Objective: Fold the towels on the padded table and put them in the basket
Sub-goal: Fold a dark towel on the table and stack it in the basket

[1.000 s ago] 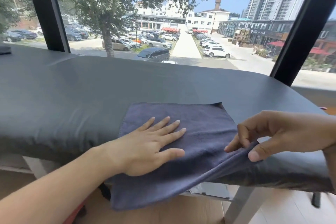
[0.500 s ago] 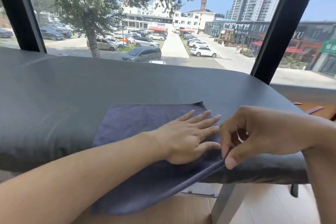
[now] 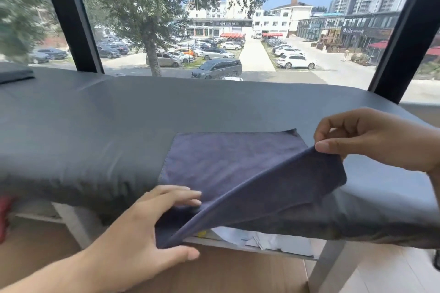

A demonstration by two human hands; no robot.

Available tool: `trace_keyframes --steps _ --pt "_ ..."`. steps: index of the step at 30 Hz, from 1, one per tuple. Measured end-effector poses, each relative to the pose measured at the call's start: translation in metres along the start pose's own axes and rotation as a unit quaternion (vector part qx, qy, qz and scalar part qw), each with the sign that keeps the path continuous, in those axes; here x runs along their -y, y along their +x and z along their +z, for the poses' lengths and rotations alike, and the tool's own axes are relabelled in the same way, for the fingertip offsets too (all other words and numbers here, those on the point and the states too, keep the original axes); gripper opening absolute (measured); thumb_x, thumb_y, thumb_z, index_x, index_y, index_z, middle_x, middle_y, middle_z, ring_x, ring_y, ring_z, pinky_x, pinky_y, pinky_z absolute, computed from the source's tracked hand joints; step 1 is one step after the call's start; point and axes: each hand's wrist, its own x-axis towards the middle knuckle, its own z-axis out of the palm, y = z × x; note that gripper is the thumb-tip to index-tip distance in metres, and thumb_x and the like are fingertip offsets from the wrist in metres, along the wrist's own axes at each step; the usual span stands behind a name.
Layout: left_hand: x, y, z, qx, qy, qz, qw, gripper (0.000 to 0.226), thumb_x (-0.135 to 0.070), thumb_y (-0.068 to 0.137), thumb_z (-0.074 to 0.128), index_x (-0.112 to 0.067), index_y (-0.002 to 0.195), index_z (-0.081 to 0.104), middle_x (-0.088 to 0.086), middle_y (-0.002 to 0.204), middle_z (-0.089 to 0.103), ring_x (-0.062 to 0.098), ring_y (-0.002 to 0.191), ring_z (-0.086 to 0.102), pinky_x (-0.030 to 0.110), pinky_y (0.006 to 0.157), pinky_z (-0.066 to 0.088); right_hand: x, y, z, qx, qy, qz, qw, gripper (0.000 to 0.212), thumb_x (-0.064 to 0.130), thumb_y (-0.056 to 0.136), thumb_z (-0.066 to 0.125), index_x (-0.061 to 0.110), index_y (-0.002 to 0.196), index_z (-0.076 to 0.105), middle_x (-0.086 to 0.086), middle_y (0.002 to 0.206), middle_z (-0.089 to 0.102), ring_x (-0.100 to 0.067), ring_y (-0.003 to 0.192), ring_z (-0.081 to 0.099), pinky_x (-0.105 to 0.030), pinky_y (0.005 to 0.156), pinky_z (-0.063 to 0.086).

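A dark blue towel lies on the grey padded desk, its lifted fold edge running from 7 to 1 o'clock. The right hand pinches the raised corner between thumb and fingers at 1 o'clock. The left hand grips the hanging near corner at 7 o'clock, fingers above, thumb below.

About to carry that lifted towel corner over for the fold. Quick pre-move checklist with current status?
1. Right hand pinches the raised corner of the towel: ok.
2. Left hand holds the near corner at the table edge: ok.
3. Far half of the towel lies flat: ok.
4. Far edge is straight: ok.
5. Table beyond the towel is bare for the fold: ok.
6. Basket ready: cannot tell, not in view.
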Motion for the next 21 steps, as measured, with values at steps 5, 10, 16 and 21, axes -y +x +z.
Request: trace_keyframes --steps 5,10,16,21 --pt "0.026 -0.015 -0.003 -0.075 -0.023 0.052 0.996 0.018 -0.055 0.082 0.072 -0.038 0.089 0.075 -0.018 0.111 0.074 0.009 0.122 0.062 0.028 0.094 0.05 -0.001 0.003 -0.003 -0.023 0.038 0.029 0.999 0.057 0.067 0.062 0.081 0.016 0.085 0.07 -0.018 0.075 0.07 -0.024 0.063 0.065 -0.03 0.064 0.057" --pt "0.02 0.017 -0.029 -0.161 -0.204 -0.062 0.964 0.028 -0.042 0.089 0.073 -0.014 0.087 0.071 0.012 0.072 0.067 0.012 0.067 0.058 0.026 0.059 0.042 -0.005 0.015 -0.002 -0.109 0.043 0.073 0.99 0.036 0.052 0.08 0.075 0.017 0.085 0.069 -0.014 0.078 0.074 -0.021 0.063 0.065 -0.033 0.061 0.054" --pt "0.034 0.096 -0.047 -0.171 -0.263 -0.153 0.937 0.03 -0.034 0.098 0.059 -0.005 0.101 0.068 0.028 0.091 0.07 0.025 0.073 0.066 0.039 0.063 0.054 -0.037 0.06 0.009 -0.256 0.104 0.129 0.952 0.022 0.033 0.095 0.065 0.011 0.095 0.066 -0.009 0.08 0.068 -0.019 0.064 0.058 -0.03 0.059 0.049" --pt "0.055 0.137 -0.046 -0.13 -0.242 -0.217 0.937 0.022 -0.026 0.102 0.059 -0.009 0.106 0.072 0.021 0.1 0.076 0.026 0.077 0.068 0.039 0.061 0.056 -0.07 0.095 0.021 -0.315 0.048 0.147 0.936 0.023 0.037 0.096 0.064 0.014 0.095 0.067 -0.008 0.081 0.071 -0.02 0.063 0.058 -0.03 0.057 0.044"
